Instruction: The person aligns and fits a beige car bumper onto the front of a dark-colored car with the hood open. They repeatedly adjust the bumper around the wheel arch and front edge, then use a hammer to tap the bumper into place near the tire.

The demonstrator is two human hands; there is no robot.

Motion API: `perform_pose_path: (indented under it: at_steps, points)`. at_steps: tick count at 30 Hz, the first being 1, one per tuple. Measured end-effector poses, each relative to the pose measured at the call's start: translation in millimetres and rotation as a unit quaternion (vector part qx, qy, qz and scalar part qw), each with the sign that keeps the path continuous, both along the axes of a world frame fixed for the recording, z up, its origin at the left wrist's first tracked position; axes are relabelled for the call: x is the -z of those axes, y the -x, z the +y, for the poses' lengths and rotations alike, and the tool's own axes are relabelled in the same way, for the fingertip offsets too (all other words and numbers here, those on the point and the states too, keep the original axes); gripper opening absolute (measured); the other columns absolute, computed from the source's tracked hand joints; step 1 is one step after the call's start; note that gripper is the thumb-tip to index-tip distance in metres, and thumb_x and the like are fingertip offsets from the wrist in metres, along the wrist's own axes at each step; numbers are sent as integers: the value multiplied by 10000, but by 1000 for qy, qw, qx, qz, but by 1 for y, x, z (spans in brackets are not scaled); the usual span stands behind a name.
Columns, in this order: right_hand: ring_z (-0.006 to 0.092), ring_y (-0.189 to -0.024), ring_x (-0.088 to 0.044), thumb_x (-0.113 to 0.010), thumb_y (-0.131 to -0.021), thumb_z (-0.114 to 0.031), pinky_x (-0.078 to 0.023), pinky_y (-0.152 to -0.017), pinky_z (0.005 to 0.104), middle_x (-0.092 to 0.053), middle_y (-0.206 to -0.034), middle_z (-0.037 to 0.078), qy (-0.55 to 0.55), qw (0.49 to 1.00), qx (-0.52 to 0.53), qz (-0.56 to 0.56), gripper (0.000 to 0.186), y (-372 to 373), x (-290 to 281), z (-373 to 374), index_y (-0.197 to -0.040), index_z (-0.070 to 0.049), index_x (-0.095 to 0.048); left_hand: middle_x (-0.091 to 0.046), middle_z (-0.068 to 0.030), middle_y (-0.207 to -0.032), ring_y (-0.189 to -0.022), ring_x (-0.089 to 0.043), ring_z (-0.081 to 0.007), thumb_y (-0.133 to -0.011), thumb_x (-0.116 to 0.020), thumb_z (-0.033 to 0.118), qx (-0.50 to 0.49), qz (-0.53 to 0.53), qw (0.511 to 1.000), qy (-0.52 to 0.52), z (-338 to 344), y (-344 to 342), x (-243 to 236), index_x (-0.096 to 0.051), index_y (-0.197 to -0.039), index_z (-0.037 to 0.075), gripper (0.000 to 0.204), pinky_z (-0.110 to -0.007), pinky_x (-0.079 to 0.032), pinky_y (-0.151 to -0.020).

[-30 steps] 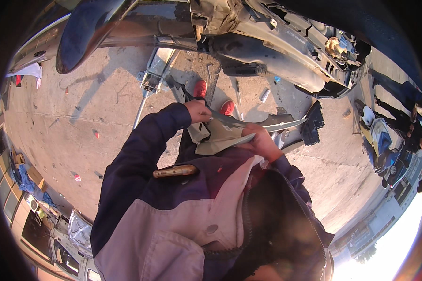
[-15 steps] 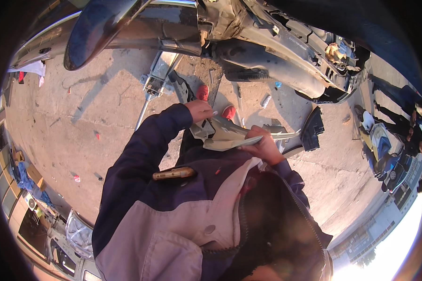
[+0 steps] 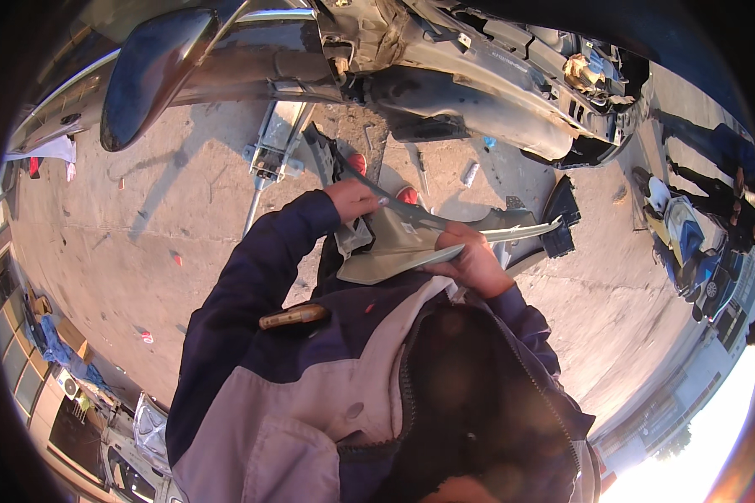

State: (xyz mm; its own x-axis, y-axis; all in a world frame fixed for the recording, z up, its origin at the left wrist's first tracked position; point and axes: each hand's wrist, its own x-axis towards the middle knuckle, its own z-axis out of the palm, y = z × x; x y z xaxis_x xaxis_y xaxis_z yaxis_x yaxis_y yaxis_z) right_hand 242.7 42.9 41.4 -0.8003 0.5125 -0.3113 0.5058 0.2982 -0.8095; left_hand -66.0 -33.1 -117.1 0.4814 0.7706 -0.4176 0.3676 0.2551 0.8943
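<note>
My left hand (image 3: 351, 201) is closed on the upper left part of a grey-green car body panel (image 3: 398, 243), with a small pale bit at its fingertips that I cannot make out. My right hand (image 3: 472, 261) grips the panel's right side, fingers wrapped at the curved edge. The long panel slants across my front; a black plastic piece (image 3: 561, 214) shows at its far right end. Behind it, my red shoes (image 3: 408, 194) stand on the concrete. A brown phone-like object (image 3: 294, 315) lies against my dark jacket, below my left hand.
A dark car with exposed front metalwork (image 3: 478, 101) and side mirror (image 3: 155, 80) spans the top. A floor jack (image 3: 273, 142) stands beneath it. At right are people in dark trousers (image 3: 713, 147) and a scooter (image 3: 679, 226). Blue cloth (image 3: 63, 344) and removed car parts (image 3: 151, 423) lie lower left.
The panel has shifted and tilted slightly in my grip over the last second, its right end swinging a little. Both hands stay on it. The view has shifted slightly.
</note>
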Motion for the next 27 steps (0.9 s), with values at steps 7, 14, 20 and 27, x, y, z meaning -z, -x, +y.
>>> perform_pose_path:
  at_steps: [7, 14, 20, 27]
  points:
    - [362, -799, -654, -963, -738, -281, -540, -703, 479, -579, -829, 118, -63, 998, 0, 15, 408, -8, -6, 0, -775, -65, -620, -655, -152, -830, -849, -637, -336, -1136, -553, 325, -116, -44, 985, -124, -21, -8, -2, -695, -816, 0, 478, -455, -486, -862]
    - [338, -740, -645, -964, -710, -229, -546, -668, 463, -595, -827, 111, -30, 999, 35, 14, 370, -25, -13, 7, -783, -71, -638, -536, -170, -669, -675, -571, -402, -1111, -587, 332, -220, 23, 952, -210, -21, -43, -22, -566, -674, -14, 557, -491, -470, -726]
    - [271, -790, -639, -889, -681, -186, -513, -706, 388, -631, -852, 95, 57, 994, 87, 25, 304, -64, 3, 12, -873, -33, -709, -699, -204, -726, -751, -700, -433, -1118, -501, 517, -191, 128, 955, -185, -16, -63, -50, -783, -754, 40, 663, -543, -531, -713]
    - [250, -1011, -670, -555, -1000, -787, -544, -927, 407, -706, -1048, 133, 198, 952, 205, 110, 828, -120, 53, 4, -955, 28, -695, -716, -239, -725, -740, -706, -461, -1113, -407, 592, -142, 209, 957, -142, 8, -88, -88, -800, -708, 59, 776, -564, -549, -747]
